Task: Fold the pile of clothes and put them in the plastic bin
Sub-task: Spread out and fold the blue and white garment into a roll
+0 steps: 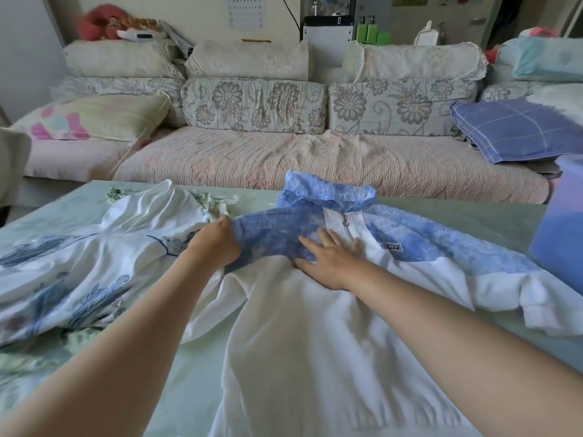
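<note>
Our white-and-blue shirt (315, 342) lies flat on the table (457, 212), near the bin (558, 228). Our left hand (217, 244) grips its blue sleeve; our right hand (331, 257) presses flat on the chest. The cloth looks light and limp, best held at seams.

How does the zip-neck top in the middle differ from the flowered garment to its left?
The zip-neck top lies spread out fairly flat; the flowered garment lies rumpled. The zip-neck top has blue patterned shoulders and collar; the flowered garment has scattered blue flower prints. Both are mostly white.
</note>
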Available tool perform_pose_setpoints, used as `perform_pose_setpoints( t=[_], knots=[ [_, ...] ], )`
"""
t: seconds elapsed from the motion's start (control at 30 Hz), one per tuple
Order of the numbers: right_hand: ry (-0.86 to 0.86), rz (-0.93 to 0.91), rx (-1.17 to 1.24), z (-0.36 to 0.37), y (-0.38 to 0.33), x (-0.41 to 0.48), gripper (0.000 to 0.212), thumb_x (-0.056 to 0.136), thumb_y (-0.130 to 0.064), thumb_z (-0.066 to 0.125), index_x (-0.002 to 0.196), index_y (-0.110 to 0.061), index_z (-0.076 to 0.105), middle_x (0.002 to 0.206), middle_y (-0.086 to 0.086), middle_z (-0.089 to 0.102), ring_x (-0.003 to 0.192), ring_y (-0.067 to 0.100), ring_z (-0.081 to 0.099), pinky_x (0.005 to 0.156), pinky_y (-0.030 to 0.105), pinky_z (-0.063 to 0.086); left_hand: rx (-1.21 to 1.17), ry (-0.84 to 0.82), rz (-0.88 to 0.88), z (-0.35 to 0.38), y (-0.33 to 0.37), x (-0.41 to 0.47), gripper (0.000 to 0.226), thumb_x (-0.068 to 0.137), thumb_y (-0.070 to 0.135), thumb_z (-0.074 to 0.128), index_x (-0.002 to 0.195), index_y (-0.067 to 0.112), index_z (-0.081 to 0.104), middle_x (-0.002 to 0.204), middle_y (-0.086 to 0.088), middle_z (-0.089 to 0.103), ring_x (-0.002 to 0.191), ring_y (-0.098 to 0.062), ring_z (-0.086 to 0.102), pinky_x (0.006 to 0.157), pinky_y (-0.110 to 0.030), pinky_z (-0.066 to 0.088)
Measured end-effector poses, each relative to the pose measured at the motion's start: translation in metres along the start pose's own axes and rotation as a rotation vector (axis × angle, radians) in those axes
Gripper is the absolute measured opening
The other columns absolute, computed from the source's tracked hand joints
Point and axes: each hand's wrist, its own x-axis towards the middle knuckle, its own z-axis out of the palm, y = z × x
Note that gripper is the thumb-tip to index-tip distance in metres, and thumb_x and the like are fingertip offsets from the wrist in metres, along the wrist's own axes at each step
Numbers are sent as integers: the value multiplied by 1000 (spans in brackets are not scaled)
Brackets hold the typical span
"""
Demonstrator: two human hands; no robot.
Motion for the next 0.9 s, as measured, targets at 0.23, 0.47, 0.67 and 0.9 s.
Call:
perform_pose_setpoints(
  t=[0.23,0.47,0.67,0.9],
  knots=[
    [-13,-8,6,-5,-6,-2,76,93,-74,24,158,-39,4,167,1,-4,153,20,-9,117,60,3,142,426,-76,-16,-43,2,41,82,5,64,121,15,55,124,-12,54,113,-31,53,90,-39,48],
    [219,-114,34,-11,-31,-24,57,101,-49,39,153,-27,33,163,5,23,150,23,17,121,47,13,-335,13,294,-10,20,-23,29,94,21,47,120,19,57,127,-10,56,112,-29,56,90,-37,46],
    [160,-218,-31,2,-26,-66,57,102,-53,34,155,-31,29,165,7,18,151,22,16,121,43,16,-28,-260,294,34,3,-62,85,82,85,20,153,45,-7,164,8,-8,149,-33,-13,117,-57,-6],
    [18,-118,-104,-9,-6,-104,75,101,-55,35,159,-32,-7,167,7,-8,154,23,-8,123,48,-1,146,-136,326,13,-12,-81,77,92,71,33,155,35,8,164,-1,2,150,-26,1,120,-50,7]
  ],
)
